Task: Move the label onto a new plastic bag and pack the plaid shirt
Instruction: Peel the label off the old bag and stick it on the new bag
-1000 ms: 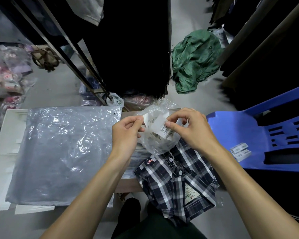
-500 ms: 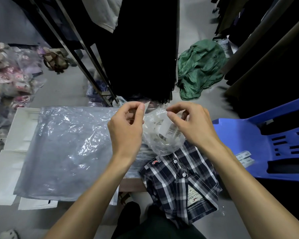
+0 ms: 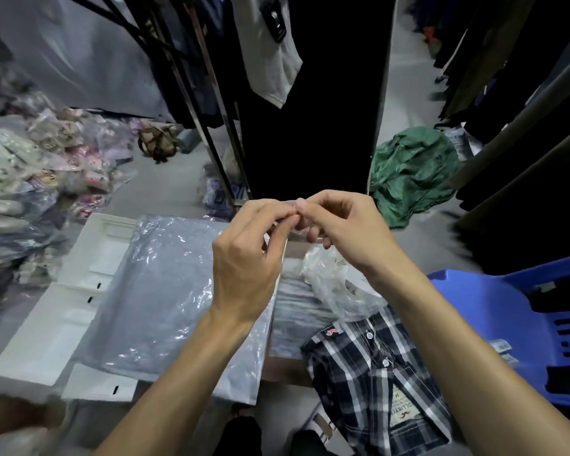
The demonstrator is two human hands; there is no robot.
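While both hands (image 3: 295,213) pinch together, perhaps on the label, plaid shirt (image 3: 375,376) lies below.

1. This looks like a clothing stockroom or garment packing space.
2. Dark garments (image 3: 310,93) hang from a metal rack (image 3: 211,126) across the top centre, with more hanging clothes (image 3: 507,93) at upper right.
3. Bagged goods (image 3: 46,166) pile up at the left edge on the grey floor (image 3: 165,179).
4. A folded plaid shirt (image 3: 375,383) and clear plastic bags (image 3: 165,291) lie at lower centre.

glossy plastic bag (image 3: 165,301), woven cloth shirt (image 3: 375,383)
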